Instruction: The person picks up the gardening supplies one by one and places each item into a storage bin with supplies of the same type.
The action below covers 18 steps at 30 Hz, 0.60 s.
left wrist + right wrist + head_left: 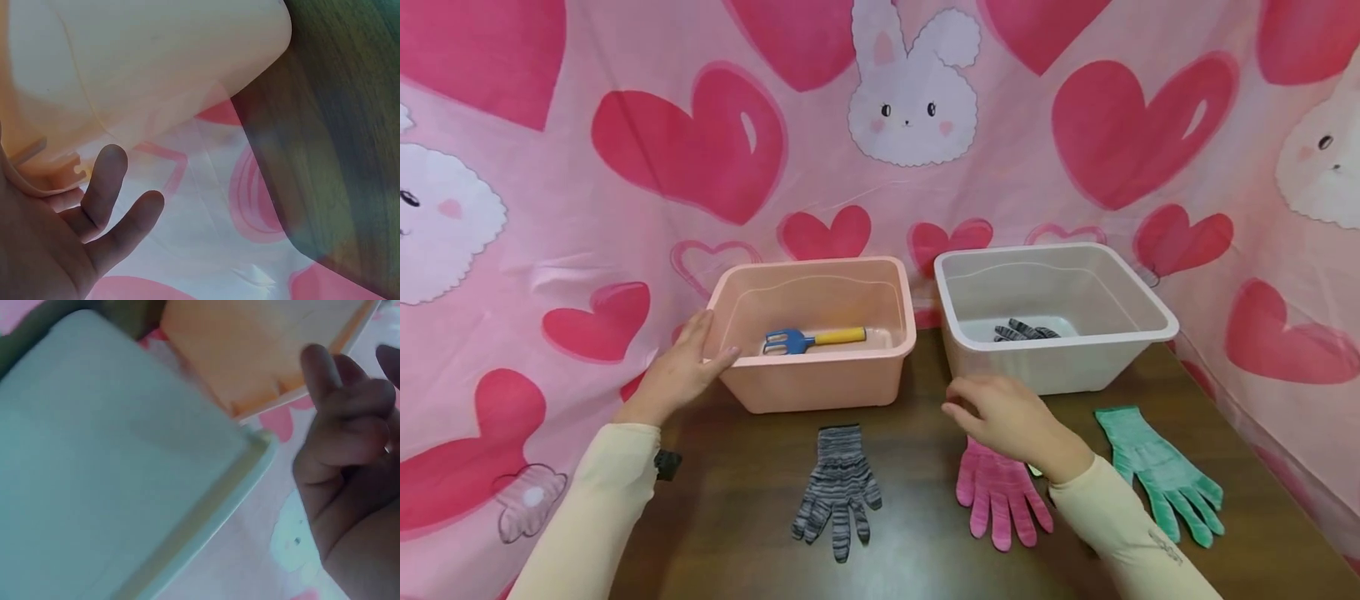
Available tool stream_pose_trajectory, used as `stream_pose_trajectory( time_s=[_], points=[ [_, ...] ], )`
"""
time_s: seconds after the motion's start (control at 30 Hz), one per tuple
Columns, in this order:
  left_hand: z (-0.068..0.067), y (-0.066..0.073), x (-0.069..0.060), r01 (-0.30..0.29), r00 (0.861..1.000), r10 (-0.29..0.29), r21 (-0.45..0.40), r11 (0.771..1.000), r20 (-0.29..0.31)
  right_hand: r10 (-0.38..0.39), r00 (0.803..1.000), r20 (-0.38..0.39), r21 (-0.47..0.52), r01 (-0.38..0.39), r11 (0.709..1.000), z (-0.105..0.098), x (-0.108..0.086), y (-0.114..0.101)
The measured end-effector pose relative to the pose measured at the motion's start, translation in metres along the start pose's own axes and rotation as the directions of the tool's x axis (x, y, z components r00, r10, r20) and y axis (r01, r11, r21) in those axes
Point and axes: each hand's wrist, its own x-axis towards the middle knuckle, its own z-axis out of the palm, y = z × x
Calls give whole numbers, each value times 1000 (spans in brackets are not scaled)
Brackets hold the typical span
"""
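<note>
Left grip [679, 369] spread against peach bin [820, 387], right grip [1007, 421] loosely curled, empty — apparently above pink glove [1000, 500]

Head cam looks forward and down over the brown surface [730, 500], furthest back of the three. Left wrist cam's up close to the peach tub [156, 62]; right wrist cam's tight on the off-white tub [125, 456], peach one at 1 o'clock. All three views share the peach tub.

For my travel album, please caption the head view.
Left hand at the rim of a peach rectangular plastic bin; right hand over a pink knitted glove.
</note>
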Motion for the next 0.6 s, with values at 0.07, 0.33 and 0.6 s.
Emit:
stream_pose_trajectory(
  time_s=[0.07, 0.33, 0.6],
  points=[
    [0, 0, 0, -8, 1000, 8, 6, 1000, -6, 36, 999, 35, -8, -36, 999, -1, -14, 6],
    [0, 0, 0, 24, 1000, -24, 10, 1000, 4, 255, 957, 135, -61, -249, 967, -3, -74, 32],
    [-1, 4, 0, 32, 999, -32, 13, 999, 7, 429, 881, 198, -126, -411, 903, 10, -136, 57]
  ],
)
